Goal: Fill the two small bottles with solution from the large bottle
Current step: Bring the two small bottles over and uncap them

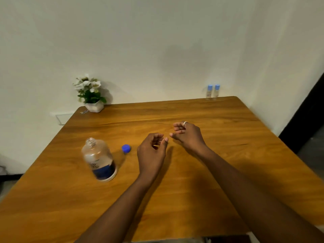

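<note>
The large clear bottle [99, 158] with a blue label stands uncapped on the left part of the wooden table [175, 199]. Its blue cap [126, 148] lies on the table just right of it. Two small clear bottles [212, 91] with light-blue caps stand side by side at the far right edge, against the wall. My left hand [151, 151] hovers right of the cap, fingers loosely curled and holding nothing. My right hand [188, 135], with a ring on one finger, sits beside it, also holding nothing. Both hands are far from the small bottles.
A white pot of white flowers [91, 93] stands at the far left corner of the table. A white wall runs behind the table. A dark doorway [308, 120] opens to the right.
</note>
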